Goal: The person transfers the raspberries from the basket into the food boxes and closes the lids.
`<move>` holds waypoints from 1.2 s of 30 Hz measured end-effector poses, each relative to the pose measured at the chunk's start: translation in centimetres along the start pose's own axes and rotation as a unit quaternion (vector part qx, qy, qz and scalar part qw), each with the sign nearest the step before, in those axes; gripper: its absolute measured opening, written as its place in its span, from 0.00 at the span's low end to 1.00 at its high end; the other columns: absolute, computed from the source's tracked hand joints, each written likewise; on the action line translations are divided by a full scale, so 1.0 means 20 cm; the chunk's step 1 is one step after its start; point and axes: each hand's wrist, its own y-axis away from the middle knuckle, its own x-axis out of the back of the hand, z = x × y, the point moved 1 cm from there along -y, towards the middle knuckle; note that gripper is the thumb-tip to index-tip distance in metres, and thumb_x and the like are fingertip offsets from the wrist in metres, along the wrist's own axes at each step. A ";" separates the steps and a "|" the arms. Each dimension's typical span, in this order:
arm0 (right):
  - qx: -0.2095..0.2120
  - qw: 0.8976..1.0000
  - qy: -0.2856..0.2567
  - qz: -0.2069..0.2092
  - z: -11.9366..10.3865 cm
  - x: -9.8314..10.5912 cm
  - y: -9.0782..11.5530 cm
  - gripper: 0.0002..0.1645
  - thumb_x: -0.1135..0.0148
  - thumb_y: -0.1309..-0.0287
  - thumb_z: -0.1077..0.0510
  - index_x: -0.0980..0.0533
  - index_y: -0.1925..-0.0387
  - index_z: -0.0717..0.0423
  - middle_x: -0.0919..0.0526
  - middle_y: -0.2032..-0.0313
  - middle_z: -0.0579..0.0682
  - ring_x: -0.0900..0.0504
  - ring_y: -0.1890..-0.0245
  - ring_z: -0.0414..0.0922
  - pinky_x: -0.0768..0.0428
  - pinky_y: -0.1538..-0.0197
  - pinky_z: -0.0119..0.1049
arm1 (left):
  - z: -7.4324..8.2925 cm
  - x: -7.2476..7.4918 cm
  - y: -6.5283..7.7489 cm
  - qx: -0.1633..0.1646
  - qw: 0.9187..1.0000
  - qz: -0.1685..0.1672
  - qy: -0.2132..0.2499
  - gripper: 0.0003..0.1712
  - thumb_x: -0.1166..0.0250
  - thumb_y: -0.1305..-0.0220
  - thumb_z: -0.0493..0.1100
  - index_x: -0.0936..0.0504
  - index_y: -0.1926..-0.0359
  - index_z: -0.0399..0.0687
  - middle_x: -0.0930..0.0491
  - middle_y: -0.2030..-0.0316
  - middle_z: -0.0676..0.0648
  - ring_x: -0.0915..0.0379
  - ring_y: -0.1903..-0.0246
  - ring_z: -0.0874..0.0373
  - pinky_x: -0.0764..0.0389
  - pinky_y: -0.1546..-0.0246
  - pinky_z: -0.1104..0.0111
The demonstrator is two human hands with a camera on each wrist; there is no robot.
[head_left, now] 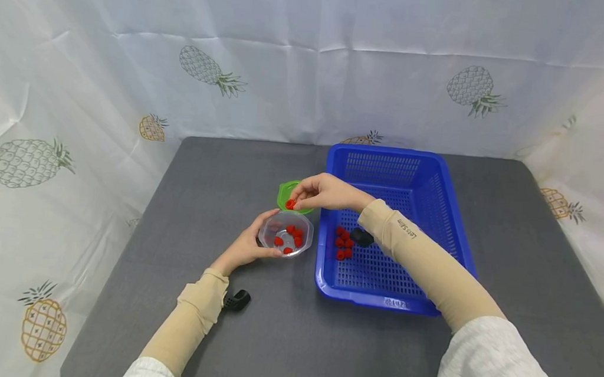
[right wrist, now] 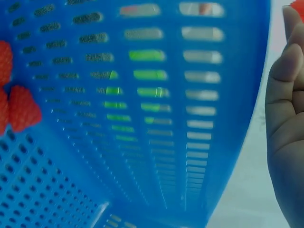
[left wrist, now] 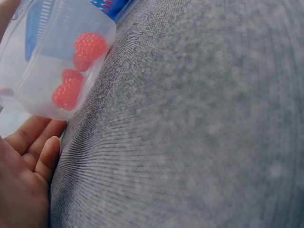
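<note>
My left hand (head_left: 244, 244) holds a clear plastic container (head_left: 307, 231) on the grey table, with the thumb on its near side and fingers on its far side. Several red raspberries (left wrist: 90, 46) lie at the bottom of the container. Above its far rim, my right hand (head_left: 329, 192) pinches one raspberry (head_left: 290, 204) between thumb and fingertips. Behind the container lies a green lid (head_left: 284, 194), partly covered by the right hand. In the right wrist view, the hand (right wrist: 289, 109) is outside the basket wall and only a sliver of its raspberry shows.
A blue perforated basket (head_left: 324, 273) stands right of the container, and the right forearm reaches across it. Several raspberries (head_left: 348, 243) lie inside along its left wall. A black wrist device (head_left: 238, 300) sits by the left forearm. White pineapple-print cloth (head_left: 288, 93) hangs around the table.
</note>
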 end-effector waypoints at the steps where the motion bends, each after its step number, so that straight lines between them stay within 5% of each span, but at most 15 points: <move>1: 0.002 1.000 0.010 -0.009 0.00 -0.01 -0.01 0.12 0.38 0.43 0.57 0.21 0.57 0.55 0.15 0.61 0.57 0.18 0.59 0.53 0.21 0.53 0.45 | -0.01 0.00 0.00 -0.001 1.000 0.001 0.002 0.54 0.27 0.52 0.40 0.49 0.30 0.65 0.32 0.37 0.43 0.38 0.36 0.47 0.41 0.36 0.47; 7: 0.015 0.994 0.095 -0.048 -0.03 -0.07 -0.07 0.11 0.38 0.43 0.56 0.20 0.57 0.53 0.14 0.63 0.49 0.17 0.63 0.43 0.20 0.60 0.30 | -0.02 0.00 0.01 0.007 1.000 0.007 -0.002 0.53 0.26 0.53 0.47 0.48 0.31 0.72 0.39 0.33 0.48 0.43 0.33 0.48 0.43 0.36 0.45; 19: 0.011 0.972 0.211 -0.104 -0.03 -0.16 -0.18 0.08 0.38 0.43 0.57 0.20 0.61 0.53 0.15 0.67 0.46 0.21 0.70 0.35 0.23 0.65 0.25 | -0.01 0.00 0.01 0.035 0.999 0.007 -0.015 0.53 0.27 0.51 0.45 0.49 0.31 0.71 0.48 0.29 0.50 0.51 0.30 0.49 0.45 0.35 0.45; 28: 0.001 0.966 0.223 -0.128 0.01 -0.16 -0.22 0.07 0.39 0.44 0.59 0.20 0.63 0.53 0.16 0.68 0.45 0.22 0.71 0.35 0.24 0.65 0.26 | 0.17 0.01 0.06 0.042 0.999 -0.008 -0.011 0.51 0.29 0.49 0.42 0.49 0.29 0.57 0.47 0.29 0.44 0.47 0.32 0.45 0.42 0.36 0.46; 36: -0.015 0.962 0.247 -0.115 0.01 -0.16 -0.23 0.10 0.42 0.42 0.59 0.20 0.58 0.52 0.16 0.63 0.46 0.21 0.66 0.37 0.23 0.62 0.28 | 0.10 0.01 0.03 0.044 0.999 0.001 -0.005 0.52 0.28 0.50 0.44 0.49 0.30 0.64 0.47 0.29 0.47 0.49 0.31 0.46 0.45 0.35 0.45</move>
